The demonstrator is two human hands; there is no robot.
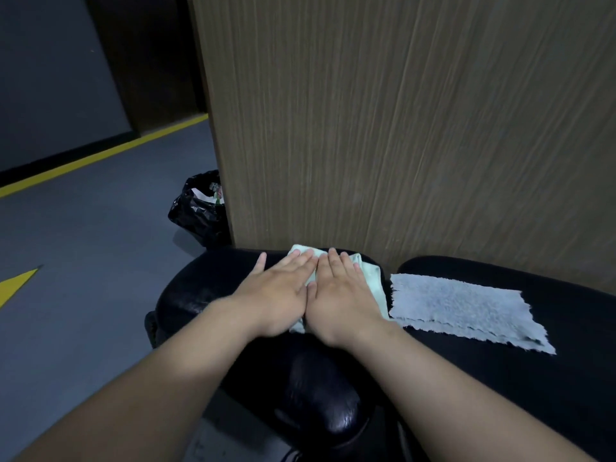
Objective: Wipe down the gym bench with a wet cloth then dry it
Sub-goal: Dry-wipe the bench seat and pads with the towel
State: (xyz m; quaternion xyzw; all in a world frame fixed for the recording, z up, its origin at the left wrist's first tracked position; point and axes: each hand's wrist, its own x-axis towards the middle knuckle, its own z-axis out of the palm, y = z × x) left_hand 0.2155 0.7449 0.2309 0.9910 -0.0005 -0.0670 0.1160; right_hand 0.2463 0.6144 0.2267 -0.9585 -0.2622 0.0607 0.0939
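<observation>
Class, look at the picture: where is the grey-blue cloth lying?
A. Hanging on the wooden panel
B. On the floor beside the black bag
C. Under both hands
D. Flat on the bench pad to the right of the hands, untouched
D: the grey-blue cloth lies spread flat on the black bench, right of the hands, while the left hand and right hand press the pale green cloth instead.
</observation>
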